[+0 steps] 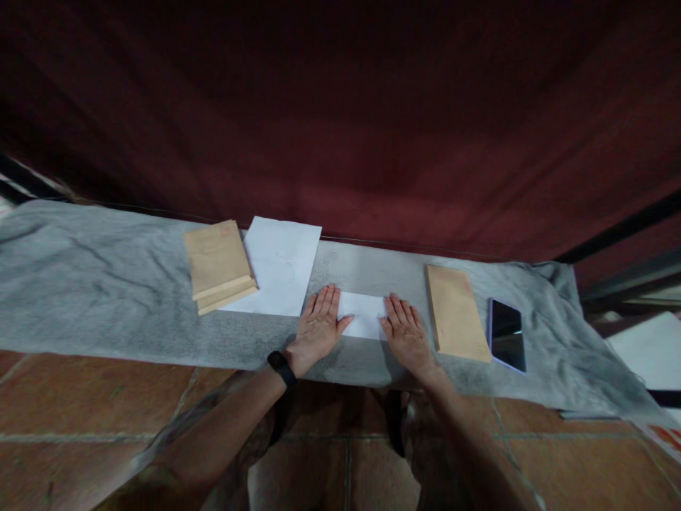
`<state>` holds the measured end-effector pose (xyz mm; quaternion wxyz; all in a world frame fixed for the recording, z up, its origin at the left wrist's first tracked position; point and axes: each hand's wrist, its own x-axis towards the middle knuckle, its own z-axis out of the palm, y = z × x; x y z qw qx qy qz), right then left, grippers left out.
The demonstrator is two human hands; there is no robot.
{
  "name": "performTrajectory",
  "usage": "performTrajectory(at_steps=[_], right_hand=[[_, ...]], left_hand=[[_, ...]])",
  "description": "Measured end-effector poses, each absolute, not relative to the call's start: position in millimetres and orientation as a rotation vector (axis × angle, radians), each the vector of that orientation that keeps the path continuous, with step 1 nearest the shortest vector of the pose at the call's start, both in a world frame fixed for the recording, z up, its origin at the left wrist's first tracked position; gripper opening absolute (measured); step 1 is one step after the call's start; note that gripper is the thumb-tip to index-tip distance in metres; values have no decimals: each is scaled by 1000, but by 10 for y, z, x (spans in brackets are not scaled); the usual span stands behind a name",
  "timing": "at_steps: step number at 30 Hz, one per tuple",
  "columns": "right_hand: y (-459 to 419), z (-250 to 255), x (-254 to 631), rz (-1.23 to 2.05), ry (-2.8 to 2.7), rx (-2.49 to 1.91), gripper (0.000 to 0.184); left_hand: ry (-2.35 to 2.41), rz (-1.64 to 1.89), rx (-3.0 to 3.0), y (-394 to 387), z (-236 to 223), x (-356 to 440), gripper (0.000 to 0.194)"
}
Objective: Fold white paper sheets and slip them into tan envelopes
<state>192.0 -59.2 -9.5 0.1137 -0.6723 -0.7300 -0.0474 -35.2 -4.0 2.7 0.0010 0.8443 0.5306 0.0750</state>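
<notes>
A small white folded sheet of paper (363,316) lies flat on the grey cloth in front of me. My left hand (319,323) is spread flat over its left end, thumb reaching inward; a black band is on that wrist. Over the right end rests my right hand (405,330), also flat with fingers stretched out. The paper's two ends are hidden beneath the hands. To the left are larger white sheets (281,262), partly under a stack of brown envelopes (216,255). Right of my right hand lies another brown envelope (458,312).
A phone with a purple edge (506,333) lies beside the right envelope. Grey cloth (106,284) covers the long narrow surface. A dark red curtain-like sheet (340,142) hangs behind it. Tiled floor (79,404) shows below, and a white object (649,351) is at far right.
</notes>
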Motion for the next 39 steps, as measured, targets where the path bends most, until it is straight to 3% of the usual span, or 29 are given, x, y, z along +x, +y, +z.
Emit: performTrajectory(at_steps=[14,39], right_hand=[[-307,-35,1975,137,-2167,-1828,52],[-121,5,1974,202,-2074,-1850,45]], left_hand=[[1711,161,2617,-20,108,-340,70],[1647,195,2670,-26,128,-357,62]])
